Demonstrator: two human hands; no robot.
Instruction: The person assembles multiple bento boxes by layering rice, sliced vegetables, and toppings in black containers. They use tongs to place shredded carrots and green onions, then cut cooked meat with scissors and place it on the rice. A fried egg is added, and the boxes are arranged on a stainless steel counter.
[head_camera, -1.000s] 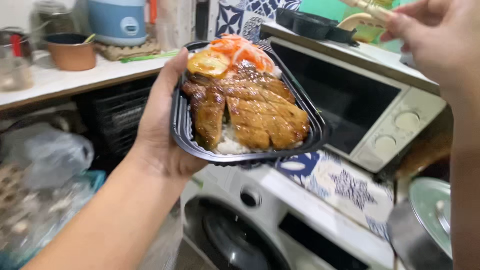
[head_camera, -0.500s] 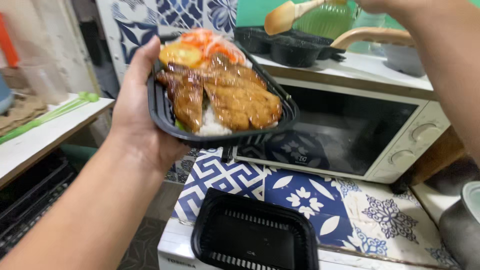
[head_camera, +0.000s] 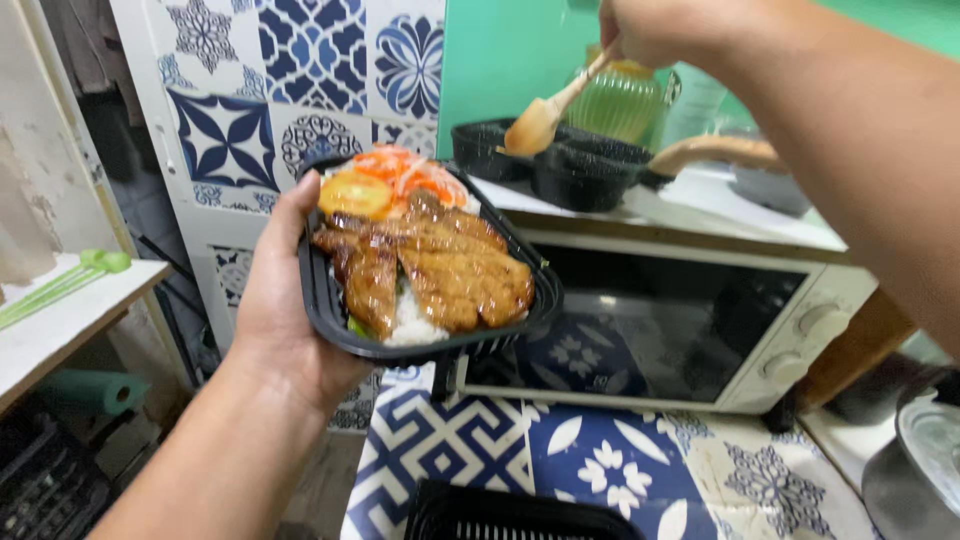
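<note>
My left hand (head_camera: 275, 305) holds a black plastic food tray (head_camera: 325, 310) from below, level in front of me. The tray carries sliced grilled meat (head_camera: 440, 275) on white rice, with a tomato slice (head_camera: 355, 193) and shredded carrot at its far end. My right hand (head_camera: 650, 30) is raised at the top and grips a wooden spoon (head_camera: 545, 115) by its handle. The spoon's bowl points down over a black compartment tray (head_camera: 580, 170) that sits on top of a white microwave oven (head_camera: 690, 310).
A blue and white patterned cloth (head_camera: 560, 460) covers the surface under the microwave. A black ribbed lid (head_camera: 520, 518) lies at the near edge. A green glass jar (head_camera: 620, 100) stands behind the compartment tray, a metal pot (head_camera: 920, 460) at right, a white shelf (head_camera: 60, 320) at left.
My view has turned right and closer to the microwave. The food tray stays in my left hand. My right hand with the wooden spoon has come lower, over the black compartment tray.
</note>
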